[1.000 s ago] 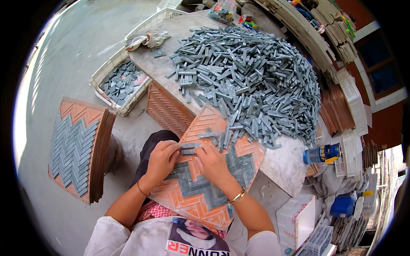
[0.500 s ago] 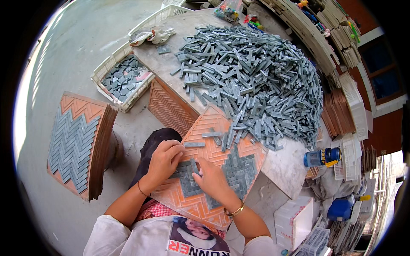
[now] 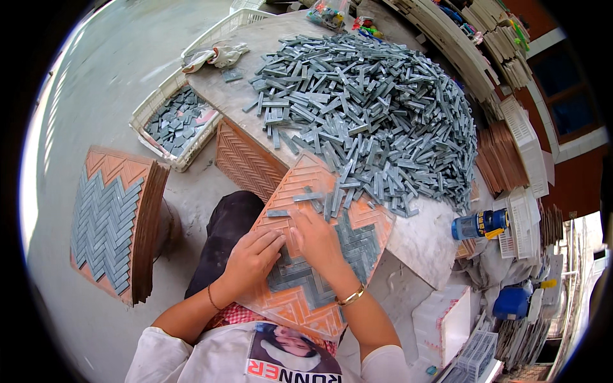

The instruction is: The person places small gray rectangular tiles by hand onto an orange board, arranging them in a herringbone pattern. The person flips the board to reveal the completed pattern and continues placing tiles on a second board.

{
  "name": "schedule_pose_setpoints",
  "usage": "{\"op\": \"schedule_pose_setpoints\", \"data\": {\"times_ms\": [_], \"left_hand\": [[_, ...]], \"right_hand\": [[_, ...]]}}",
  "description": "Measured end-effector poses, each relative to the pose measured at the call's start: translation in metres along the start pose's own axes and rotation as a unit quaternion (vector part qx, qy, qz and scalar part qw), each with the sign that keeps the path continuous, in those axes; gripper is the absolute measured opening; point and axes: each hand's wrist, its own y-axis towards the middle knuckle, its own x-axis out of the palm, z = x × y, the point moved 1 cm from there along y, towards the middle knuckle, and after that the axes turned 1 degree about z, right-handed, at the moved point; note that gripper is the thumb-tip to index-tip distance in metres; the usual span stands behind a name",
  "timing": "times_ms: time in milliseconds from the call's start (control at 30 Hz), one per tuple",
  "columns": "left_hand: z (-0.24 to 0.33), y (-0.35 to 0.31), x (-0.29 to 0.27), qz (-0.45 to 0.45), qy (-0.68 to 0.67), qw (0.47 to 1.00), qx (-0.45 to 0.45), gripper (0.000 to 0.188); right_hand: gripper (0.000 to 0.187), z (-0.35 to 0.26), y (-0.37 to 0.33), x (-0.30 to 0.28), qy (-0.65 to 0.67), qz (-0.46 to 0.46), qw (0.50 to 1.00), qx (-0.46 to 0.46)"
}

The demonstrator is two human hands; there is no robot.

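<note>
An orange mould board [image 3: 290, 300] with herringbone grooves lies tilted across my lap, its far end against the stone-strip pile. Grey stone strips [image 3: 300, 281] fill a zigzag band in its grooves. My left hand [image 3: 255, 252] rests over the board's left side, fingers bent and drawn together; what is under the fingertips is hidden. My right hand [image 3: 317, 241] is over the middle of the board, thumb and fingers close together; I cannot make out what they hold. Just beyond its fingertips lie a loose strip [image 3: 278, 213] and another loose strip [image 3: 308, 196].
A large heap of grey strips [image 3: 377, 121] covers the table [image 3: 421, 239]. At left, filled mould boards [image 3: 105, 223] are stacked on a stand. A white crate [image 3: 211, 131] holds broken grey pieces. A blue bottle [image 3: 476, 225] lies at the table's right.
My right hand has moved away from the laid band, up toward the loose strips. My left hand has shifted slightly down. The whole view has shifted a little.
</note>
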Motion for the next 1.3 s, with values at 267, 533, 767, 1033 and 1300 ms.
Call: {"op": "schedule_pose_setpoints", "data": {"times_ms": [267,533,767,1033,1300], "left_hand": [[0.024,-0.011,0.014,-0.101,0.050,0.993,-0.045,0.061],[0.016,-0.015,0.020,-0.113,0.036,0.992,-0.050,0.064],[0.025,-0.013,0.011,-0.093,0.015,0.993,-0.077,0.064],[0.017,-0.013,0.014,-0.110,0.032,0.991,-0.066,0.064],[0.020,0.004,0.024,-0.109,0.063,0.990,-0.060,0.066]], "right_hand": [[0.023,0.031,0.011,0.020,-0.051,-0.044,0.997,-0.026],[0.016,0.015,-0.022,-0.001,0.195,-0.075,0.956,0.208],[0.015,0.006,-0.033,0.006,0.155,-0.050,0.967,0.195],[0.016,-0.002,-0.023,0.001,0.045,-0.091,0.988,0.112],[0.023,0.034,0.017,-0.002,-0.056,0.071,0.994,0.068]]}}
